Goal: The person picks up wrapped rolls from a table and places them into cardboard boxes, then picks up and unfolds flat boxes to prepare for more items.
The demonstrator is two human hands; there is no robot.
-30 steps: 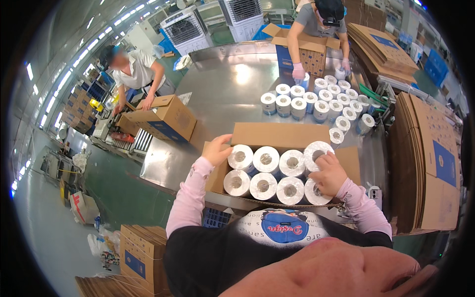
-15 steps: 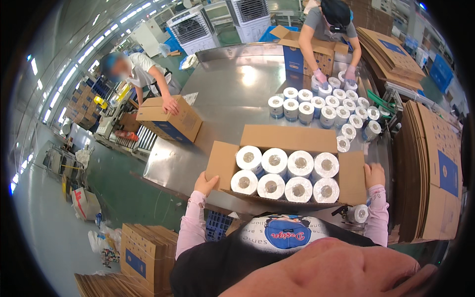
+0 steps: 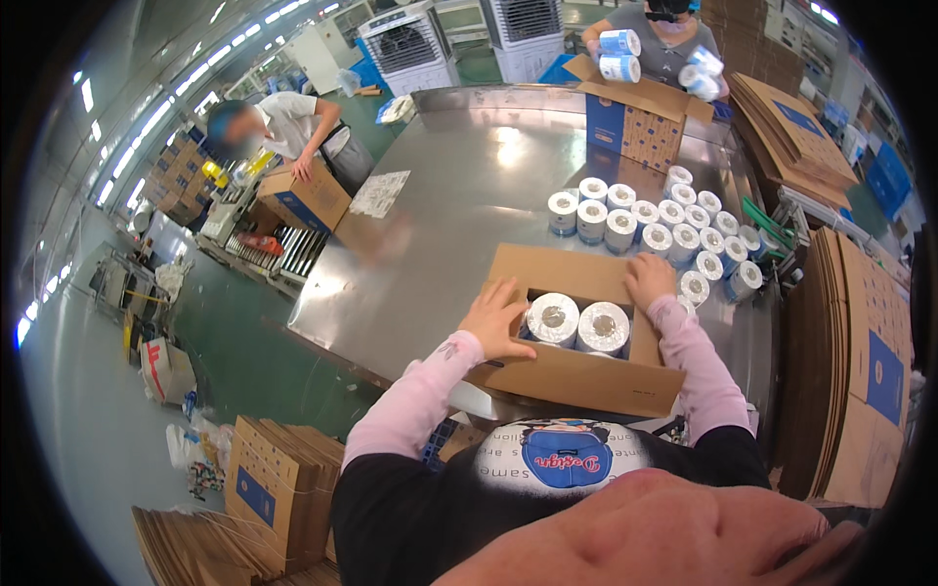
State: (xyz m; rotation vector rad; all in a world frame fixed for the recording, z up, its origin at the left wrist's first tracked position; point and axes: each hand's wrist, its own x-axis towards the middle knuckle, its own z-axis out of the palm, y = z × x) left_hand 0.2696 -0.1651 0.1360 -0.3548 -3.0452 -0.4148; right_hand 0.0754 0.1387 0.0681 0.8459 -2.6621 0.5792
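Rolls (image 3: 578, 324) sit in the box (image 3: 576, 376) on the table (image 3: 459, 195); more rolls (image 3: 664, 220) stand behind it.

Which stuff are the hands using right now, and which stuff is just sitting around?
In use:
left hand
right hand
cardboard box
two wrapped rolls inside

Sitting around:
loose rolls on the metal table
flat cardboard stacks
other workers' boxes

Bright overhead strip lights (image 3: 147, 117) line the upper left; white glare pools on the steel worktop (image 3: 508, 146). Fisheye bending curves the edges inside a black rim. Centre sharp, shadows soft.
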